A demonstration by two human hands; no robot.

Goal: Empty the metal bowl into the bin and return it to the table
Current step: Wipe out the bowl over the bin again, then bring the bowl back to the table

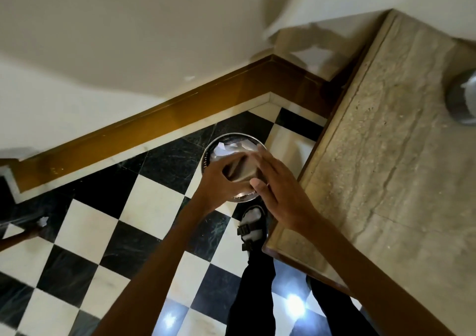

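Note:
The round metal bin [233,136] stands on the checkered floor beside the table corner, with crumpled white paper [226,148] inside. Straight above it, my left hand [220,182] grips the metal bowl [242,172], which is tilted over the bin's opening; its dull grey side faces me. My right hand [279,190] lies flat along the bowl's right side with fingers stretched and apart, thumb near the bowl's lower edge. Whether it presses on the bowl I cannot tell. The hands hide much of the bin.
The stone-topped table [381,160] with a wooden edge fills the right side. A second metal vessel [461,98] stands at its far right. My sandalled foot [253,223] is just below the bin. A paper scrap [42,221] lies on the floor at left, near the wooden skirting [154,119].

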